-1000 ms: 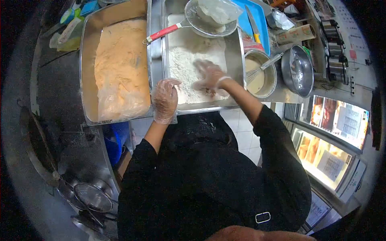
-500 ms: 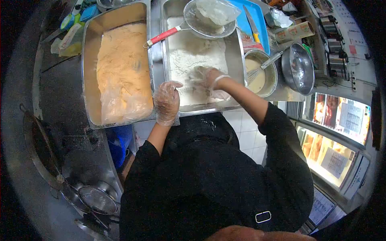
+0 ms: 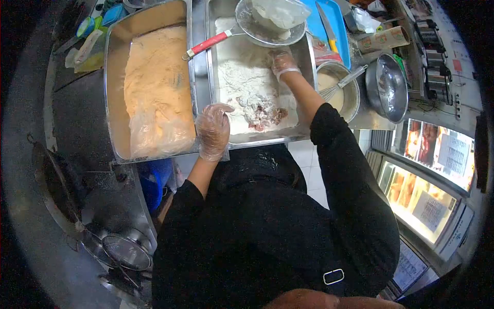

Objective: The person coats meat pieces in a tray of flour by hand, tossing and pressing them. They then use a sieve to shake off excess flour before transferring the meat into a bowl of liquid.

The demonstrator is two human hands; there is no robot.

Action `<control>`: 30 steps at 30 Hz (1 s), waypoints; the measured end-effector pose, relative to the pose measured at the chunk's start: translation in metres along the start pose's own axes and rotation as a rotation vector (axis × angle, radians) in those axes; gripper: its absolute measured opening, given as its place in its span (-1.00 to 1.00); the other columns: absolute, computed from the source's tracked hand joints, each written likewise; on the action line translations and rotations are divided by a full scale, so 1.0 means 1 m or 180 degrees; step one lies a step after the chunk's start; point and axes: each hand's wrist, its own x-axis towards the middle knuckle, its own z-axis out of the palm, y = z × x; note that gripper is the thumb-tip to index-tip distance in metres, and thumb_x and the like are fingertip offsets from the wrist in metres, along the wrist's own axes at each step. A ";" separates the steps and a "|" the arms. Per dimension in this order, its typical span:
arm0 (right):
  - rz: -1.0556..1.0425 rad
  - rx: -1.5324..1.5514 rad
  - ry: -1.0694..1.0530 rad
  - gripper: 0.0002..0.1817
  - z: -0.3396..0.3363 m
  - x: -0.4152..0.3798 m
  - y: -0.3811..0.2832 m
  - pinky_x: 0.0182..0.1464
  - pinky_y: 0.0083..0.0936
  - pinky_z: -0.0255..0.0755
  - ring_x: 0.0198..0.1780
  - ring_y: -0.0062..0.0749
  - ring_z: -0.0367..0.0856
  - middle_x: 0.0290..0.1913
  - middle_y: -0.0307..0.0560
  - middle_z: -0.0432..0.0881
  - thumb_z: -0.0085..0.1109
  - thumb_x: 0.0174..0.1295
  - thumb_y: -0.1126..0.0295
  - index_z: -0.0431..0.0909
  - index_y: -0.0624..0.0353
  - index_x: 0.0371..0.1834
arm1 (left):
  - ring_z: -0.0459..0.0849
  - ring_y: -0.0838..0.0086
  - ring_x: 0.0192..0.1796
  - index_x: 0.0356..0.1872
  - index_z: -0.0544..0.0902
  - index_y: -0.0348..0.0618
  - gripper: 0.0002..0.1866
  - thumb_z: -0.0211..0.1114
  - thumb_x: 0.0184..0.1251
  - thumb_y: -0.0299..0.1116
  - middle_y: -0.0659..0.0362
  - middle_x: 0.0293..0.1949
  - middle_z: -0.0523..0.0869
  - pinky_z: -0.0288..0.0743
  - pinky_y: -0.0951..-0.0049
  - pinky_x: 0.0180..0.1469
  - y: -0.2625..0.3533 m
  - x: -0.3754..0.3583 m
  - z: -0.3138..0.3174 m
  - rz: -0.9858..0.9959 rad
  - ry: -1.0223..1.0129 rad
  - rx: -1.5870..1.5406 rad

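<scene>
White flour [image 3: 239, 77] lies in a deep steel tray [image 3: 212, 87], with reddish-brown, flour-dusted pieces [image 3: 262, 117] near its front. My right hand [image 3: 284, 63], in a clear plastic glove, reaches into the flour at the tray's right side, below the strainer; its fingertips are partly hidden. My left hand [image 3: 213, 130], also gloved, rests at the tray's front left corner with its fingers curled; whether it grips the rim is unclear. A strainer [image 3: 212, 43] with a red handle lies across the tray's back, holding a plastic bag of white powder [image 3: 278, 14].
At left, another steel tray [image 3: 117, 103] holds an orange-tan mass [image 3: 159, 77] partly under plastic. To the right are a pot of batter with a whisk [image 3: 350, 76], an empty steel bowl [image 3: 386, 90], and a blue tray [image 3: 315, 23] with a knife [image 3: 327, 26].
My right hand has moved back and to the right within the flour, uncovering the reddish-brown pieces. My left hand has stayed almost still.
</scene>
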 end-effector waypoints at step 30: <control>0.0300 0.0893 -0.1210 -0.66 -0.058 -0.061 -0.016 0.07 -0.10 0.52 0.00 0.15 0.66 -0.08 0.32 0.67 0.12 0.24 0.19 0.64 0.23 -0.11 | 0.65 0.18 -0.16 -0.35 0.63 -0.07 -0.74 0.21 -0.04 -0.70 0.16 -0.29 0.69 0.49 0.19 -0.08 0.002 0.002 -0.001 -0.0014 0.0044 0.0043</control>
